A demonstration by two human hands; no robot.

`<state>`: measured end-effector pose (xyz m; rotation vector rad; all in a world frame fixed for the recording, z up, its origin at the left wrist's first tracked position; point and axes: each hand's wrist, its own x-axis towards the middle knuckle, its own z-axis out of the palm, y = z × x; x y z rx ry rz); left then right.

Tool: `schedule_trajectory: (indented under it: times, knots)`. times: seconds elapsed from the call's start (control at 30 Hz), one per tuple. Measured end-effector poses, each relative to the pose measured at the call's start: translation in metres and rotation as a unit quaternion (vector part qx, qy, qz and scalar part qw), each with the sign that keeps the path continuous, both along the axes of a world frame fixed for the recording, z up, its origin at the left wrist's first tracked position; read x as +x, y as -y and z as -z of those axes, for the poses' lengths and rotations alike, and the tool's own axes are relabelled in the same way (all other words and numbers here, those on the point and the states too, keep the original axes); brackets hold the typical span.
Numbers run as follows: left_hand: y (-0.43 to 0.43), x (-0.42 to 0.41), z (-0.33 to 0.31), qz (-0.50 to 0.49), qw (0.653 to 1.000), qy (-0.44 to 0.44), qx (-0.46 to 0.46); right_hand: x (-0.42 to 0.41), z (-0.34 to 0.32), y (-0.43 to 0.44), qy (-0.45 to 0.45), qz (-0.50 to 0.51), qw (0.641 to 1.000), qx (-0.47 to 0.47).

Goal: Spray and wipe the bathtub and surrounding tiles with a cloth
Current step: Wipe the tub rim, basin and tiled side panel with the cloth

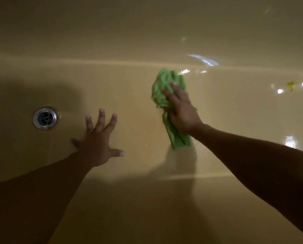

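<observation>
Across the whole view spreads the floor of a yellow-beige bathtub [147, 199], its far wall rising along the top and its surface glinting wet toward the right end. Both bare forearms reach down into it from the near edge.

Left of centre, the left hand [99, 143] is planted flat on the tub floor with its fingers spread wide and gripping nothing; it looks to serve as a brace for the person's weight. Right of centre, the right hand [180, 111] lies palm-down on a green cloth [166, 95], fingers extended and pressing it against the floor rather than curled around it.

The cloth sits on the tub floor close to where the floor curves up into the far wall, well apart from the metal drain [44, 118] at the left. It is bunched into a long shape, its long axis running from the far wall back toward the near edge and leaning slightly right; the crumpled wider end points to the far wall, the narrower tail trails out under the wrist.

By my reading the wiping step is in hand, on the floor. The next stroke calls for steady downward pressure and a sweep toward the right end, where a small yellowish speck [290, 84] lies among the wet highlights.
</observation>
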<state>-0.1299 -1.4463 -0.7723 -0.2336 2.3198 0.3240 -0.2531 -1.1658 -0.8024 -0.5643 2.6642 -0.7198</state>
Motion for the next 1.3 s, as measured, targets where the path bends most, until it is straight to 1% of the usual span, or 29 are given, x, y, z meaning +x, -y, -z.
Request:
schedule_trajectory:
  times: [0.07, 0.13, 0.2, 0.27, 0.33, 0.4, 0.43, 0.5, 0.57, 0.67, 0.8, 0.93, 1.2, 1.3]
  knots:
    - [0.001, -0.001, -0.002, 0.004, 1.000, 0.009, -0.008, 0.019, -0.005, -0.014, 0.037, -0.077, 0.996, -0.028]
    - [0.001, -0.001, -0.002, -0.002, 1.000, 0.011, 0.002, 0.035, -0.017, -0.044, 0.059, -0.093, 0.993, -0.045]
    - [0.002, -0.001, -0.003, -0.007, 1.000, 0.011, 0.006, 0.049, -0.032, -0.088, 0.055, -0.052, 0.996, -0.044]
    - [0.000, -0.002, -0.005, -0.007, 1.000, 0.015, 0.003, 0.057, -0.046, -0.143, 0.032, 0.027, 0.999, -0.032]
    - [-0.002, -0.002, -0.005, -0.003, 1.000, 0.020, -0.002, 0.060, -0.056, -0.198, 0.020, 0.114, 0.993, -0.014]
    - [-0.003, -0.002, -0.004, 0.001, 1.000, 0.024, -0.006, 0.060, -0.062, -0.249, 0.028, 0.165, 0.985, 0.039]
    - [-0.002, -0.002, -0.004, -0.001, 1.000, 0.028, -0.005, 0.062, -0.064, -0.268, 0.056, 0.172, 0.981, 0.075]
    - [-0.002, -0.002, -0.002, -0.007, 0.999, 0.032, -0.007, 0.071, -0.057, -0.293, 0.107, 0.131, 0.976, 0.136]
    - [-0.002, 0.000, 0.001, -0.004, 0.999, 0.031, -0.012, 0.085, -0.044, -0.298, 0.094, 0.085, 0.975, 0.180]
    - [-0.003, 0.001, 0.003, -0.003, 0.999, 0.030, -0.015, 0.097, -0.031, -0.281, 0.062, 0.031, 0.978, 0.197]
    - [-0.003, 0.001, 0.003, -0.001, 1.000, 0.020, -0.008, 0.100, -0.034, -0.250, 0.065, -0.077, 0.975, 0.200]
    - [-0.002, 0.003, 0.005, 0.007, 1.000, 0.004, -0.012, 0.102, -0.030, -0.191, 0.051, -0.146, 0.968, 0.196]
    - [0.017, 0.016, 0.003, 0.017, 0.998, -0.034, 0.042, 0.117, -0.012, -0.011, 0.022, -0.187, 0.972, 0.141]
    - [0.041, 0.024, -0.001, 0.017, 0.995, -0.034, 0.090, 0.118, -0.009, 0.057, 0.031, -0.174, 0.977, 0.121]
